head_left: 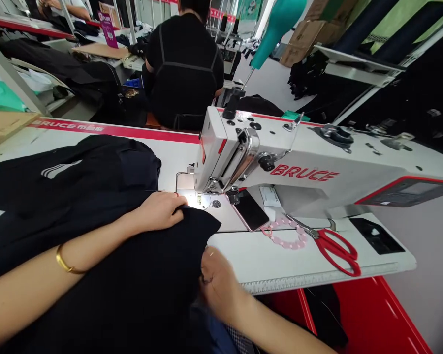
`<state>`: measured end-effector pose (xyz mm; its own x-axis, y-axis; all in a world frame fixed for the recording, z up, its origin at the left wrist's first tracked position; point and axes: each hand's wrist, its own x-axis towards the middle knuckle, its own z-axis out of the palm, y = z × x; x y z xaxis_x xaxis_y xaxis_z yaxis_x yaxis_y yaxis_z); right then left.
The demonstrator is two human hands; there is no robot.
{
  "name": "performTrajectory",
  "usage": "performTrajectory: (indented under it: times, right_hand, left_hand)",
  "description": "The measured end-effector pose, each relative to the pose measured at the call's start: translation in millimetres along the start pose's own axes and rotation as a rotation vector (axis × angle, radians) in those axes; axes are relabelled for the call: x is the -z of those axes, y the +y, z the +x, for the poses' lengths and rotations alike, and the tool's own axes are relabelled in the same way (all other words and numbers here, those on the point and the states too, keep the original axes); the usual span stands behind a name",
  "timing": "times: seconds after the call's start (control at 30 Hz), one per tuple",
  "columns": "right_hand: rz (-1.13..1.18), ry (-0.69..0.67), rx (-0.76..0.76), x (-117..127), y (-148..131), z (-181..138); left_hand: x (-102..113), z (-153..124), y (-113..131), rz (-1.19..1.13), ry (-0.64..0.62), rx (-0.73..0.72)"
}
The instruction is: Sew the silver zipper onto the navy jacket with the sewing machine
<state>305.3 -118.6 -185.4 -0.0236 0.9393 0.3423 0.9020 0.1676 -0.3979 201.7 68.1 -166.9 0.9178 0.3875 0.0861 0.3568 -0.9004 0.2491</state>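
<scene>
A large piece of black fabric covers the left of the sewing table and runs up to the needle plate of a white sewing machine. My left hand lies on the cloth just left of the lit needle area, fingers curled down and pressing it. On that wrist sits a gold bangle. My right hand is blurred at the cloth's lower right edge, near the table's front; its fingers seem closed on the fabric edge.
A phone, a pink chain and red-handled scissors lie on the table right of the needle. A person in black sits with their back to me beyond the table. Cardboard boxes and dark garments fill the background.
</scene>
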Motion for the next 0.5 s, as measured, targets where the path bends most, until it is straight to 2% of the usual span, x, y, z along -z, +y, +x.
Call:
performTrajectory:
  times: [0.07,0.17,0.27,0.33,0.37,0.5]
  right_hand:
    - [-0.101,0.067,0.093,9,15,7]
    - [-0.294,0.239,0.269,20,33,24]
    - [-0.33,0.295,0.482,21,44,38]
    - [-0.305,0.227,0.608,18,50,44]
    - [-0.289,0.169,0.618,16,53,46]
    - [-0.222,-0.085,0.402,13,61,51]
  left_hand:
    - [1,2,1,-0.023,-0.052,0.026]
    - [2,5,5,-0.018,-0.092,0.087]
    - [3,8,11,0.043,-0.183,0.172]
    - [5,10,13,0.08,-0.236,0.222]
    - [6,12,14,0.093,-0.257,0.245]
    - [11,27,7,0.083,-0.295,0.322]
